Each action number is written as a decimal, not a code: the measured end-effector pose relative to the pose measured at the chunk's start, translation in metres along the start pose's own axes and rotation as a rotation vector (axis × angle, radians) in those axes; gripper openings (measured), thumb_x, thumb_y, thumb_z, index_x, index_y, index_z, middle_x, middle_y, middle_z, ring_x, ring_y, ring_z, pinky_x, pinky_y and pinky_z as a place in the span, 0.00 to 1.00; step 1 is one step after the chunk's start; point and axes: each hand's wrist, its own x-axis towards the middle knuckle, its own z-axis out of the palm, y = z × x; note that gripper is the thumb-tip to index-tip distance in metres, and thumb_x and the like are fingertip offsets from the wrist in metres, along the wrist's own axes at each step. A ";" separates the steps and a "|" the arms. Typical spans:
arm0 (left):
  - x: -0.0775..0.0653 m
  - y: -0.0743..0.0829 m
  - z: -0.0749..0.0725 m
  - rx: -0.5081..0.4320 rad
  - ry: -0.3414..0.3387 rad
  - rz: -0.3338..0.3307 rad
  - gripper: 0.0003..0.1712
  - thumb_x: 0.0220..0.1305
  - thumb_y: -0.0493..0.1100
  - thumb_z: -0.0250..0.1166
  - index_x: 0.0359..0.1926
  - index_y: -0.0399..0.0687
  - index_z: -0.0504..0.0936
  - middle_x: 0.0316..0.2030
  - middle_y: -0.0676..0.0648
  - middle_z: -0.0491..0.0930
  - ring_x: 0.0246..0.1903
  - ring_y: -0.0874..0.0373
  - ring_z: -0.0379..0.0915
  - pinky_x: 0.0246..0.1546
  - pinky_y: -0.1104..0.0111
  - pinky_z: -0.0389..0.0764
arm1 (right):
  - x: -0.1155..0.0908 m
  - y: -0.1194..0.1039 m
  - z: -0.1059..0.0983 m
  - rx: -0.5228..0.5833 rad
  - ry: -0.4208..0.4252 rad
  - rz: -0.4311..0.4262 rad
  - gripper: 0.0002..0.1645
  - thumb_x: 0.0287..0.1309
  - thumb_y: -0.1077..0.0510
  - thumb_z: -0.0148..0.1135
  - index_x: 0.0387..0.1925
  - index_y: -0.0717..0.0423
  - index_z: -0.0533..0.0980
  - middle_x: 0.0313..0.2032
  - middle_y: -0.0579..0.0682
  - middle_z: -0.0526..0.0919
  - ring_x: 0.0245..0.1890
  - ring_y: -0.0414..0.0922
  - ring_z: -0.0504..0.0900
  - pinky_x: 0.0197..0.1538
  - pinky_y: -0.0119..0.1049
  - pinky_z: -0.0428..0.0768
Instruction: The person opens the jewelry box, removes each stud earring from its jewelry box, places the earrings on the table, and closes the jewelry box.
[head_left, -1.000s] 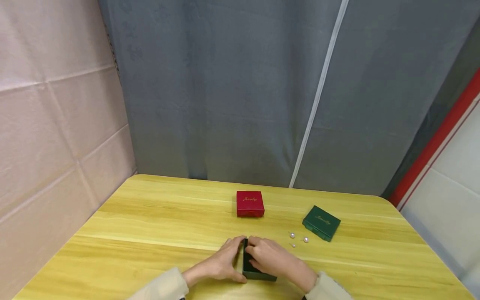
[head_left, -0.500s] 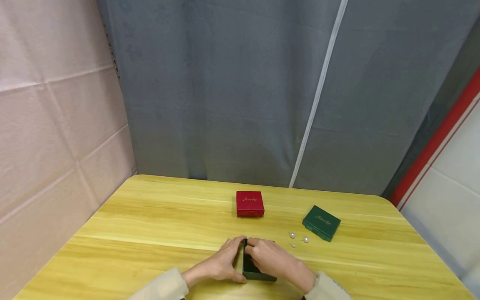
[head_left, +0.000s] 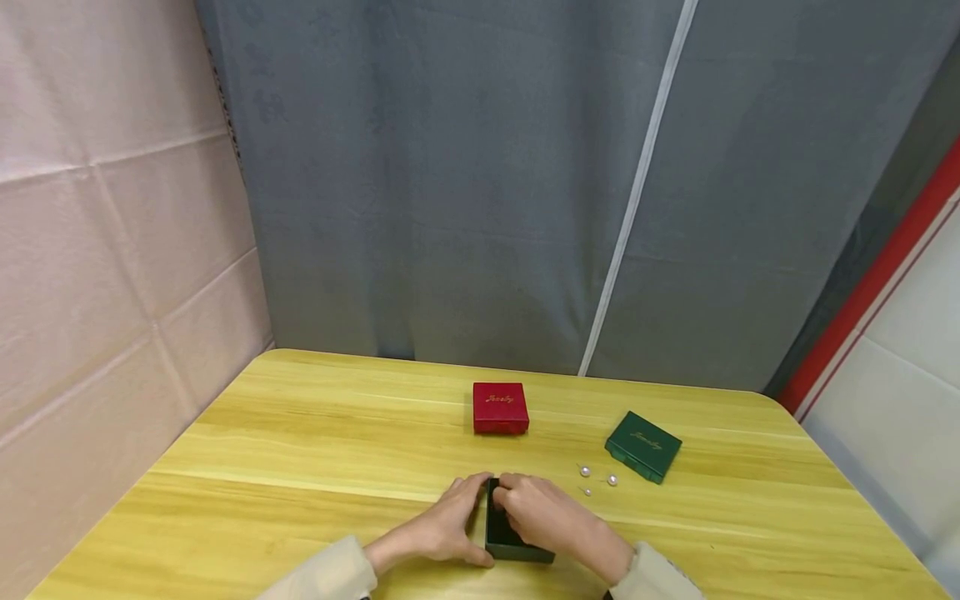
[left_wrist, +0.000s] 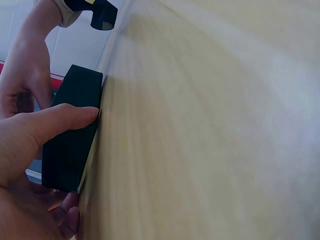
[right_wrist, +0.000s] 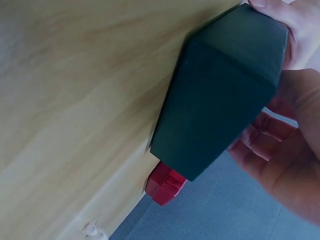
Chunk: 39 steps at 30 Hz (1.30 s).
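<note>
An open dark green box (head_left: 517, 552) stands on the table in front of me, its inside facing up. My left hand (head_left: 442, 523) holds it at the left side, thumb (left_wrist: 82, 117) along the near wall and fingers at the far corner. Over the box is my right hand (head_left: 546, 512), with bent fingers reaching down inside; the box wall (right_wrist: 215, 105) hides its fingertips in the right wrist view, and I cannot tell what they hold. Three pearl ear studs, one of them (head_left: 612, 480) nearest the green lid (head_left: 643, 446), lie beyond the right hand.
Farther back stands a red box (head_left: 500, 407) with gold lettering on top. The green lid, also gold-lettered, lies at an angle to the right. Behind the wooden table (head_left: 300, 433) hangs a grey curtain (head_left: 450, 208).
My right hand's fingers have shifted slightly within the green box. The left hand, the studs and the red box have kept their places.
</note>
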 end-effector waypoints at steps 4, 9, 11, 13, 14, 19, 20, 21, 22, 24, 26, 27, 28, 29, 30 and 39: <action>0.000 0.000 0.001 0.000 0.007 0.007 0.54 0.37 0.49 0.74 0.63 0.37 0.54 0.58 0.44 0.62 0.51 0.57 0.56 0.54 0.63 0.63 | 0.000 0.001 0.000 -0.004 -0.001 0.010 0.03 0.50 0.61 0.60 0.29 0.54 0.78 0.25 0.44 0.73 0.21 0.32 0.66 0.25 0.22 0.71; 0.000 -0.001 0.000 -0.004 0.007 0.009 0.54 0.37 0.49 0.74 0.62 0.37 0.54 0.58 0.44 0.62 0.51 0.57 0.56 0.54 0.63 0.63 | 0.000 0.001 -0.001 -0.002 0.012 0.006 0.02 0.51 0.61 0.60 0.27 0.55 0.78 0.24 0.44 0.72 0.21 0.31 0.67 0.24 0.22 0.71; 0.000 0.000 0.000 -0.007 0.006 0.009 0.54 0.37 0.49 0.74 0.63 0.37 0.54 0.58 0.44 0.62 0.51 0.57 0.56 0.54 0.64 0.63 | 0.000 0.001 -0.001 0.005 0.017 0.006 0.02 0.51 0.61 0.60 0.26 0.55 0.77 0.24 0.43 0.72 0.21 0.31 0.67 0.24 0.21 0.70; 0.000 0.000 0.000 -0.009 0.005 0.006 0.54 0.38 0.49 0.74 0.63 0.37 0.54 0.58 0.44 0.62 0.51 0.57 0.56 0.54 0.63 0.63 | 0.000 0.001 -0.001 0.018 0.017 0.007 0.02 0.50 0.61 0.60 0.25 0.56 0.77 0.23 0.43 0.72 0.21 0.31 0.67 0.24 0.21 0.70; 0.000 0.000 0.000 -0.009 0.004 0.005 0.54 0.38 0.49 0.74 0.63 0.37 0.54 0.58 0.44 0.62 0.51 0.57 0.56 0.54 0.63 0.63 | 0.000 0.001 -0.002 0.027 0.015 0.008 0.02 0.50 0.61 0.61 0.25 0.56 0.77 0.23 0.43 0.72 0.21 0.31 0.67 0.24 0.21 0.70; 0.000 -0.001 0.001 -0.007 0.003 0.000 0.55 0.38 0.49 0.73 0.63 0.36 0.53 0.58 0.43 0.61 0.51 0.57 0.56 0.54 0.63 0.63 | 0.000 0.003 -0.004 0.059 0.003 0.008 0.02 0.50 0.61 0.61 0.26 0.56 0.77 0.23 0.44 0.72 0.21 0.31 0.68 0.24 0.21 0.71; 0.000 -0.001 0.001 -0.005 0.004 0.000 0.55 0.38 0.49 0.73 0.63 0.36 0.53 0.58 0.43 0.61 0.51 0.56 0.56 0.54 0.62 0.63 | 0.000 0.003 -0.004 0.061 0.005 0.007 0.02 0.50 0.61 0.61 0.26 0.56 0.77 0.23 0.44 0.72 0.21 0.31 0.68 0.24 0.20 0.71; 0.000 -0.001 0.001 -0.003 0.006 0.001 0.55 0.38 0.49 0.73 0.63 0.36 0.53 0.58 0.43 0.61 0.51 0.56 0.56 0.54 0.62 0.63 | 0.000 0.004 -0.004 0.062 0.007 0.005 0.02 0.50 0.61 0.61 0.26 0.56 0.77 0.23 0.44 0.72 0.21 0.31 0.68 0.24 0.20 0.71; 0.000 -0.001 0.001 -0.002 0.007 0.002 0.55 0.38 0.49 0.73 0.63 0.36 0.53 0.58 0.43 0.61 0.51 0.56 0.56 0.54 0.62 0.63 | 0.000 0.004 -0.005 0.063 0.009 0.003 0.02 0.50 0.61 0.61 0.26 0.56 0.77 0.23 0.44 0.72 0.21 0.31 0.68 0.24 0.20 0.71; 0.000 -0.001 0.002 -0.001 0.010 0.005 0.55 0.37 0.49 0.73 0.63 0.36 0.53 0.58 0.43 0.62 0.51 0.57 0.56 0.54 0.63 0.63 | -0.001 0.005 -0.005 0.063 0.013 0.001 0.02 0.49 0.61 0.61 0.25 0.56 0.77 0.23 0.44 0.72 0.21 0.31 0.68 0.24 0.20 0.70; 0.000 -0.001 0.001 0.003 0.014 0.007 0.55 0.37 0.49 0.74 0.63 0.36 0.54 0.58 0.43 0.62 0.51 0.57 0.56 0.54 0.64 0.64 | -0.001 0.006 -0.006 0.070 0.011 0.005 0.02 0.49 0.61 0.61 0.25 0.56 0.77 0.23 0.44 0.72 0.20 0.31 0.68 0.24 0.19 0.70; 0.000 -0.001 0.001 0.004 0.016 0.009 0.55 0.37 0.49 0.74 0.63 0.36 0.54 0.58 0.44 0.62 0.51 0.57 0.56 0.54 0.64 0.64 | -0.001 0.006 -0.006 0.076 0.006 0.009 0.02 0.50 0.60 0.61 0.25 0.55 0.77 0.22 0.43 0.72 0.20 0.31 0.67 0.25 0.19 0.70; 0.000 -0.001 0.001 0.004 0.017 0.009 0.55 0.37 0.49 0.74 0.63 0.36 0.54 0.57 0.44 0.62 0.50 0.57 0.56 0.54 0.64 0.64 | -0.001 0.007 -0.006 0.080 0.002 0.012 0.02 0.50 0.60 0.61 0.25 0.55 0.77 0.22 0.43 0.72 0.20 0.31 0.67 0.25 0.19 0.70; 0.000 -0.001 0.001 0.006 0.018 0.010 0.55 0.36 0.49 0.74 0.62 0.36 0.54 0.57 0.44 0.62 0.50 0.57 0.56 0.53 0.64 0.64 | -0.002 0.007 -0.007 0.084 -0.001 0.016 0.02 0.50 0.60 0.62 0.26 0.55 0.77 0.22 0.43 0.72 0.20 0.31 0.67 0.25 0.19 0.70; 0.000 -0.001 0.001 0.008 0.019 0.009 0.55 0.36 0.49 0.74 0.62 0.36 0.54 0.57 0.44 0.63 0.50 0.57 0.57 0.53 0.64 0.64 | -0.002 0.007 -0.007 0.091 -0.005 0.020 0.02 0.50 0.60 0.62 0.26 0.55 0.77 0.22 0.43 0.72 0.20 0.31 0.67 0.25 0.19 0.71; -0.001 0.001 0.001 0.010 0.020 -0.001 0.55 0.36 0.49 0.74 0.63 0.36 0.54 0.57 0.44 0.63 0.49 0.58 0.57 0.53 0.64 0.65 | -0.003 0.012 -0.013 0.099 0.005 0.006 0.02 0.48 0.61 0.63 0.27 0.54 0.78 0.25 0.43 0.76 0.23 0.32 0.72 0.31 0.22 0.75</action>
